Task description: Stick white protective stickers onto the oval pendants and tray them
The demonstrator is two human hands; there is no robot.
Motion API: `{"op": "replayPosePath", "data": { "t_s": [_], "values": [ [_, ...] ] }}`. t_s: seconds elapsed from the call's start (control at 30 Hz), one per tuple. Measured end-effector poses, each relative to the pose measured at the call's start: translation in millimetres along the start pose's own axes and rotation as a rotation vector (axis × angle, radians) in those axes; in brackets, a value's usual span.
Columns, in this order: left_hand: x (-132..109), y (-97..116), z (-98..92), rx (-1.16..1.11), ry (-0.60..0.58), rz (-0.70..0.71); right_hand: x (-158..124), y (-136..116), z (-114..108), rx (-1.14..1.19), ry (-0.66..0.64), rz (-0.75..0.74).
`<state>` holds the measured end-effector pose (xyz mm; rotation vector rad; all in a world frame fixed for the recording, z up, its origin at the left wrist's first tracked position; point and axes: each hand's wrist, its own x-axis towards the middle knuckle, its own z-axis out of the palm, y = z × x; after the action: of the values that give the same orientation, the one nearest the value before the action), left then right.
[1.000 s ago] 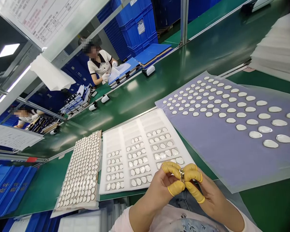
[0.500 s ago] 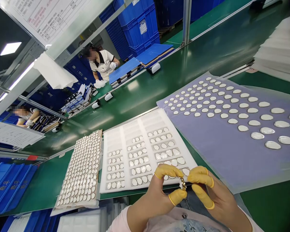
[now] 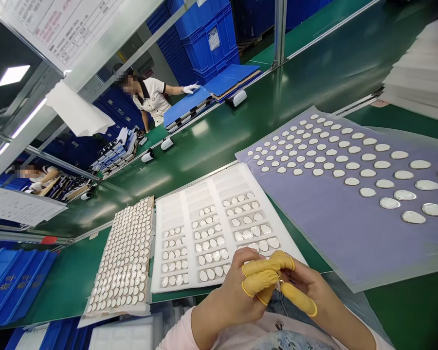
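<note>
Yellow finger cots cover fingertips on both hands. My left hand (image 3: 253, 279) and my right hand (image 3: 301, 287) meet at the front edge of the white foam tray. Between their closed fingers is a small gold-coloured metal piece (image 3: 279, 280), mostly hidden, so its kind cannot be made out. Behind the hands, the white foam tray (image 3: 190, 199) has three columns of slots, many holding oval, white-faced pieces with metallic rims. On the right, a purple sheet (image 3: 295, 214) carries rows of similar pieces.
At left lies a board (image 3: 122, 253) packed with small white discs. Blue bins (image 3: 18, 291) stand at the far left, and a paper stack (image 3: 419, 73) at the upper right. Beyond the green conveyor (image 3: 211, 131), a co-worker (image 3: 153, 99) reaches over blue folders (image 3: 188, 107).
My hands have come together; the left fingers now fold over the gold-coloured piece and hide most of it. Across the conveyor, the co-worker has stretched an arm over the blue folders.
</note>
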<state>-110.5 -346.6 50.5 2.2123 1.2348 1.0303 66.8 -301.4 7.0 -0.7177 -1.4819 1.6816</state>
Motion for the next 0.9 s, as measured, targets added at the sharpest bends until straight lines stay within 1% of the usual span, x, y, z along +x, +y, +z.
{"op": "replayPosePath", "data": {
  "t_s": [0.03,0.07,0.1,0.13,0.17,0.2,0.27,0.33,0.43,0.53,0.67,0.73,0.8,0.9],
  "values": [
    [-0.7,0.5,1.4,-0.011,0.04,-0.019,-0.6,1.4,-1.0,-0.022,0.024,-0.018],
    [-0.5,1.6,2.4,-0.034,0.093,-0.073,-0.9,1.5,-2.1,-0.053,0.047,-0.046],
    [0.7,3.0,3.2,-0.079,0.143,-0.169,-1.0,0.0,-3.1,-0.092,0.063,-0.082],
    [2.8,4.5,3.7,-0.158,0.17,-0.295,-0.9,-2.7,-4.0,-0.134,0.072,-0.122],
    [5.7,5.9,4.0,-0.268,0.164,-0.432,-0.5,-6.3,-4.7,-0.176,0.076,-0.163],
    [8.9,6.9,4.1,-0.4,0.13,-0.556,-0.2,-10.2,-5.2,-0.217,0.071,-0.193],
    [15.0,7.5,4.1,-0.653,0.042,-0.724,0.3,-17.2,-5.6,-0.28,0.049,-0.221],
    [19.1,6.5,3.7,-0.806,0.0,-0.813,-0.1,-21.1,-5.3,-0.323,0.029,-0.225],
    [21.3,4.5,2.1,-0.887,-0.005,-0.914,-1.2,-23.1,-5.2,-0.396,0.027,-0.231],
    [21.9,3.5,-0.6,-0.903,-0.018,-0.957,-0.3,-27.1,-6.6,-0.464,0.029,-0.26],
    [22.9,3.3,-2.9,-0.939,-0.044,-0.913,3.4,-36.1,-9.3,-0.505,0.008,-0.33],
    [22.7,3.3,-2.7,-0.953,-0.031,-0.886,3.6,-37.2,-10.2,-0.507,0.009,-0.348],
    [21.6,2.8,-1.5,-0.989,-0.002,-0.851,1.5,-33.8,-11.0,-0.462,0.024,-0.352],
    [19.0,1.2,1.2,-1.108,0.029,-0.77,-5.1,-22.9,-12.6,-0.29,0.083,-0.304]
  ]
}}
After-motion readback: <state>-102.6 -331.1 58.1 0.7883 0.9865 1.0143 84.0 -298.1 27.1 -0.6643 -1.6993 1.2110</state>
